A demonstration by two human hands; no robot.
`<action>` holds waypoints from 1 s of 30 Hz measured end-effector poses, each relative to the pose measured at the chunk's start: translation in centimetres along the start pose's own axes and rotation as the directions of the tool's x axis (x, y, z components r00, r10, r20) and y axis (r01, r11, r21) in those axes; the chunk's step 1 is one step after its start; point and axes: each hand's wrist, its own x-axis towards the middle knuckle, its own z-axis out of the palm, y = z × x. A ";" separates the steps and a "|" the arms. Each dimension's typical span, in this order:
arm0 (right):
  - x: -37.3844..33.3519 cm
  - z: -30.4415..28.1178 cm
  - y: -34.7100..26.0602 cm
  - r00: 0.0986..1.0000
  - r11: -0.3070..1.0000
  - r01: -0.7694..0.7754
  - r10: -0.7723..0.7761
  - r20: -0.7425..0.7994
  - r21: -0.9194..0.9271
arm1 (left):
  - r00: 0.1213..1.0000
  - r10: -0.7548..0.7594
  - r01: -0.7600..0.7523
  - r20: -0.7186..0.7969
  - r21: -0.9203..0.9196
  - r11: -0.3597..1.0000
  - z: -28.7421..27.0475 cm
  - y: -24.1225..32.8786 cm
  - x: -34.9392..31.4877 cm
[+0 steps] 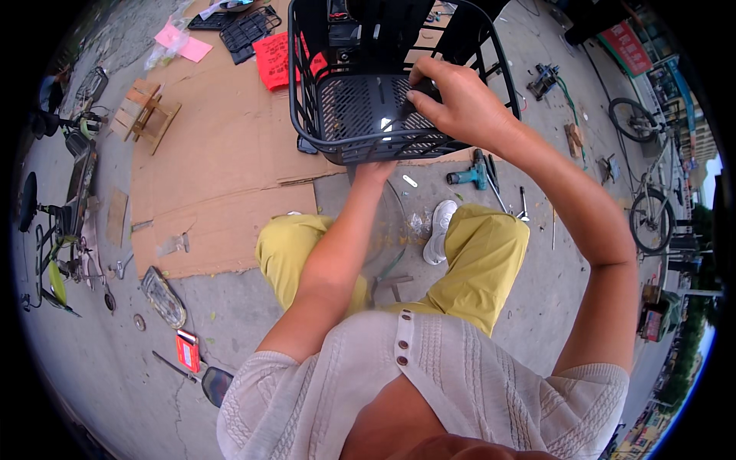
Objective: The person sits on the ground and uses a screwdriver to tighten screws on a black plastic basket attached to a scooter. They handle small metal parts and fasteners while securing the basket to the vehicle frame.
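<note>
Nearest first: my right shoe (435, 239) is sitting toward one o'clock, and the cordless drill (469, 178) is lying just beyond it, so a careless shift of that foot could be knocking it about. Out at twelve, the black basket (345, 103) is looming, and my left hand (375, 169) is disappearing under its near edge; I'm not able to tell whether those fingers are gripping or spreading. If they're bearing weight and losing their hold, the basket could be tipping my way. Over its right side, my right hand (466, 107) is holding narrow, thumb and forefinger closing on a dark piece (431, 90) I'm not making out clearly; a loose pinch could be dropping it into the basket. As for pose, my left forearm is running almost straight up toward twelve, my right elbow is bending wide past two o'clock, and that wrist is arching in over the rim. Farther off, a red bag (272, 63) is resting at eleven on the cardboard (222, 138).
</note>
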 end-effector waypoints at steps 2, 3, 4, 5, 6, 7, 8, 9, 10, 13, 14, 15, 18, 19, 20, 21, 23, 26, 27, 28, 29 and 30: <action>0.1 0.0 -0.6 0.996 0.998 -0.061 0.061 0.058 -0.009 | 1.000 0.004 -0.004 0.001 0.003 1.000 -0.2 0.2 -0.1; 0.1 0.0 -0.7 0.992 0.996 -0.091 0.092 0.087 -0.015 | 1.000 0.010 -0.010 0.000 0.005 1.000 -0.3 0.3 -0.1; 0.1 0.0 -0.6 0.993 0.996 -0.086 0.086 0.076 -0.013 | 1.000 0.008 -0.008 0.002 0.004 1.000 -0.2 0.2 -0.1; 0.0 0.1 -0.4 0.995 0.997 -0.080 0.081 0.064 -0.010 | 1.000 0.005 -0.005 0.004 0.004 1.000 -0.1 0.2 0.0; -0.1 0.0 -0.3 0.996 0.997 -0.075 0.075 0.053 -0.007 | 1.000 0.004 -0.004 0.006 0.005 1.000 0.0 0.1 0.0; -0.1 0.0 -0.3 0.995 0.997 -0.079 0.079 0.058 -0.009 | 1.000 0.006 -0.006 0.005 0.007 1.000 -0.1 0.2 0.0; -0.1 -0.2 -0.4 0.995 0.997 -0.083 0.083 0.062 -0.010 | 1.000 0.008 -0.008 0.004 0.007 1.000 -0.1 0.2 0.0; -0.1 -0.3 -0.4 0.994 0.996 -0.087 0.087 0.067 -0.011 | 1.000 0.009 -0.009 0.005 0.008 1.000 -0.2 0.3 0.0; -0.2 -0.3 -0.3 0.995 0.997 -0.080 0.081 0.061 -0.011 | 1.000 0.007 -0.007 0.005 0.008 1.000 -0.2 0.2 0.0; -0.4 -0.4 -0.1 0.996 0.998 -0.068 0.069 0.052 -0.007 | 1.000 0.009 -0.009 0.009 0.010 1.000 -0.1 0.2 0.1; -0.4 -0.4 -0.1 0.996 0.998 -0.069 0.070 0.054 -0.004 | 1.000 0.011 -0.011 0.007 0.010 1.000 -0.2 0.2 0.0; -0.4 -0.5 -0.2 0.996 0.998 -0.071 0.070 0.057 -0.002 | 1.000 0.010 -0.010 0.007 0.009 1.000 -0.2 0.2 0.0; -0.5 -0.7 -0.4 0.995 0.997 -0.076 0.076 0.069 0.000 | 1.000 0.010 -0.010 0.011 0.007 1.000 -0.2 0.2 0.1; -0.5 -0.8 -0.5 0.995 0.997 -0.074 0.073 0.067 0.005 | 1.000 0.012 -0.012 0.013 0.008 1.000 -0.2 0.2 0.1; -0.6 -0.9 -0.6 0.995 0.997 -0.073 0.072 0.065 0.011 | 1.000 0.012 -0.012 0.013 0.006 1.000 -0.2 0.3 0.0; -0.8 -1.0 -0.7 0.995 0.997 -0.072 0.071 0.063 0.016 | 1.000 0.013 -0.013 0.016 0.007 1.000 -0.2 0.3 0.1; -1.0 -1.4 -0.9 0.997 0.998 -0.058 0.058 0.057 -0.001 | 1.000 0.016 -0.016 0.019 0.007 1.000 -0.1 0.3 0.2; -1.5 -3.1 -2.1 0.994 0.995 -0.100 0.101 0.047 -0.026 | 1.000 0.018 -0.019 0.023 0.010 1.000 -0.1 0.4 0.1; -1.8 -3.6 -2.3 0.991 0.992 -0.125 0.127 0.042 -0.034 | 0.999 0.017 -0.017 0.027 0.010 1.000 -0.1 0.3 0.2; -2.4 -4.0 -2.0 0.996 0.996 -0.079 0.078 -0.037 -0.041 | 0.999 0.016 -0.016 0.030 0.015 1.000 -0.1 0.2 0.1; -2.8 -4.6 -1.9 0.987 0.998 0.006 -0.017 -0.162 -0.069 | 0.999 0.013 -0.014 0.047 0.029 0.999 0.0 0.1 0.0; -3.4 -5.8 -2.2 0.973 0.997 -0.077 0.074 -0.220 -0.005 | 0.998 0.012 -0.015 0.067 0.048 0.999 0.1 0.2 0.1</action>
